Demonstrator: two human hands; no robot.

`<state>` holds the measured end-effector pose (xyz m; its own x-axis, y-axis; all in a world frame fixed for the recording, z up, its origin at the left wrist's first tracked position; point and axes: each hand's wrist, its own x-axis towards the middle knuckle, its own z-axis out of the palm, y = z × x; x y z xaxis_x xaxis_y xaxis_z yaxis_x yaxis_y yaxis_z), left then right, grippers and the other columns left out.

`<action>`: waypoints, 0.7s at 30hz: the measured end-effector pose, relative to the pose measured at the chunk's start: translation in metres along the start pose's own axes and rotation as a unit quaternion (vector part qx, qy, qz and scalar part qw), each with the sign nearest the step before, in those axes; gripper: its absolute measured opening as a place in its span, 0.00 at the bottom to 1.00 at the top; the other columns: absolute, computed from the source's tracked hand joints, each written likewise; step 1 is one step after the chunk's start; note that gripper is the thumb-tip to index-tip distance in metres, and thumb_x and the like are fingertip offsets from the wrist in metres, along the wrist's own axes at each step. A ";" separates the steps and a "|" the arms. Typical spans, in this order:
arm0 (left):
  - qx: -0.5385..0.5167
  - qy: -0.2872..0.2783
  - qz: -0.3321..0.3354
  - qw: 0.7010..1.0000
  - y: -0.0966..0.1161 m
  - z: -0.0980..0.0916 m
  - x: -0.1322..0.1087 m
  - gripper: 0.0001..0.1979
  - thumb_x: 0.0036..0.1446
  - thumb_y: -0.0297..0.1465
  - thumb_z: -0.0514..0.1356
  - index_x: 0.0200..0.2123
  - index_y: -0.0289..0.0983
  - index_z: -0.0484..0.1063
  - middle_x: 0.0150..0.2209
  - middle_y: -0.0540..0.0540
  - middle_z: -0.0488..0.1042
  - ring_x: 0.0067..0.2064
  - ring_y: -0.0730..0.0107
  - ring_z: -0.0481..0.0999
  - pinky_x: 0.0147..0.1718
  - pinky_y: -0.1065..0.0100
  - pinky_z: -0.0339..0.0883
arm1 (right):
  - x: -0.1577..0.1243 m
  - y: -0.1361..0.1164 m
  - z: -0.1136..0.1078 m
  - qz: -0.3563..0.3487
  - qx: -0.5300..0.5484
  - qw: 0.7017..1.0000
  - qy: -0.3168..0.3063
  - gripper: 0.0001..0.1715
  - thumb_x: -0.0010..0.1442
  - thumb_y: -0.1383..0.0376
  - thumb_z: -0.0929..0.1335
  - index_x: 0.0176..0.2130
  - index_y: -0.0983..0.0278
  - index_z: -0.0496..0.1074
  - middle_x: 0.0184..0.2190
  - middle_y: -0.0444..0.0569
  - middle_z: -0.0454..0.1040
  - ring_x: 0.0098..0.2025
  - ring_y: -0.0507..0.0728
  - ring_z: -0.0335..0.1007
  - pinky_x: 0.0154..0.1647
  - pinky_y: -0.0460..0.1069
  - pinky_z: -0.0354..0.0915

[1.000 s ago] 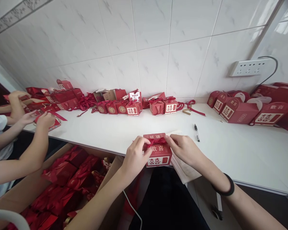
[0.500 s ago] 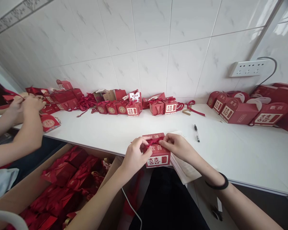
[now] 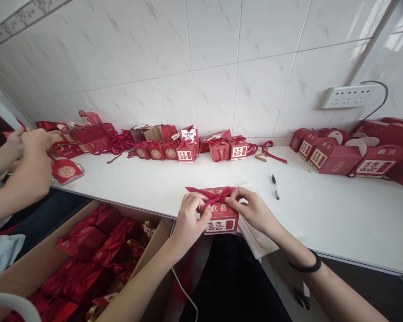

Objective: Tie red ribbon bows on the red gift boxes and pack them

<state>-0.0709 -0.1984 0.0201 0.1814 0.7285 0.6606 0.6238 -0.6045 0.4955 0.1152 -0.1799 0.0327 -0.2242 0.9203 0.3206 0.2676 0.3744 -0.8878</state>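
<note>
A red gift box sits at the near edge of the white tabletop, between both hands. The left hand has its fingers closed, pinching the red ribbon on top of the box. The right hand has its fingers pinched on the same ribbon from the opposite side; the knot lies between the two sets of fingers, with a loose end trailing toward the left. Under the right hand, a sheet of white paper overhangs the edge. A black pen lies just beyond the right fingers. Further beyond both sets of fingers, a row of small red boxes stands against the tiled wall. Well left of the left fingers, another person's hands hold red material. Below and left of the left fingers, a cardboard carton holds more red boxes.
</note>
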 end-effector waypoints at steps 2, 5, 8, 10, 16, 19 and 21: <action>0.005 0.007 -0.003 1.000 0.000 0.001 -0.001 0.10 0.55 0.25 0.54 0.24 0.38 0.56 0.34 0.47 0.68 0.40 0.67 0.68 0.39 0.65 0.65 | -0.002 0.004 0.001 -0.011 0.001 1.000 0.015 0.17 0.55 0.53 0.66 0.25 0.63 0.64 0.28 0.46 0.68 0.34 0.57 0.65 0.36 0.50 0.62; 0.007 0.006 -0.012 1.000 0.001 0.002 -0.002 0.09 0.55 0.25 0.54 0.25 0.38 0.57 0.37 0.45 0.68 0.43 0.66 0.69 0.41 0.63 0.66 | -0.003 0.007 0.002 -0.021 -0.003 0.999 0.028 0.15 0.56 0.54 0.66 0.25 0.62 0.65 0.31 0.47 0.67 0.38 0.58 0.65 0.39 0.52 0.62; -0.011 -0.015 -0.015 1.000 0.001 0.001 0.000 0.09 0.55 0.25 0.53 0.25 0.39 0.57 0.44 0.45 0.72 0.49 0.63 0.67 0.47 0.58 0.64 | -0.004 0.008 0.002 -0.023 0.005 0.999 0.034 0.15 0.56 0.54 0.66 0.25 0.62 0.65 0.32 0.48 0.67 0.40 0.59 0.64 0.42 0.53 0.62; -0.037 -0.037 -0.021 0.998 0.001 0.000 0.002 0.09 0.55 0.24 0.53 0.25 0.39 0.57 0.47 0.45 0.72 0.52 0.63 0.67 0.50 0.57 0.63 | -0.004 0.007 0.003 -0.022 0.010 0.999 0.043 0.15 0.56 0.54 0.66 0.25 0.62 0.66 0.33 0.48 0.68 0.41 0.59 0.64 0.43 0.53 0.62; -0.108 -0.102 -0.102 0.984 -0.001 -0.005 0.010 0.07 0.53 0.27 0.53 0.24 0.40 0.59 0.53 0.43 0.70 0.59 0.61 0.63 0.58 0.53 0.57 | -0.004 0.005 0.002 -0.027 0.017 0.999 0.038 0.16 0.55 0.55 0.66 0.23 0.63 0.65 0.36 0.49 0.69 0.45 0.59 0.63 0.47 0.53 0.58; -0.155 -0.132 -0.143 0.969 -0.005 -0.007 0.012 0.09 0.54 0.30 0.53 0.22 0.39 0.58 0.56 0.44 0.68 0.63 0.58 0.58 0.61 0.50 0.51 | -0.004 0.005 0.001 -0.003 0.039 0.999 0.014 0.18 0.55 0.53 0.66 0.22 0.63 0.65 0.35 0.49 0.69 0.42 0.59 0.65 0.45 0.53 0.60; -0.192 -0.134 -0.163 0.958 -0.009 -0.006 0.012 0.11 0.54 0.32 0.54 0.21 0.39 0.58 0.58 0.44 0.65 0.64 0.56 0.55 0.61 0.49 0.49 | -0.004 0.005 -0.001 0.024 0.057 0.998 -0.003 0.20 0.54 0.51 0.67 0.22 0.63 0.64 0.33 0.48 0.68 0.39 0.59 0.65 0.42 0.52 0.61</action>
<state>-0.0795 -0.1865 0.0267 0.2455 0.9243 0.2922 0.3640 -0.3673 0.8559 0.1186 -0.1811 0.0270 -0.2191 0.9359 0.2759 0.1692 0.3149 -0.9339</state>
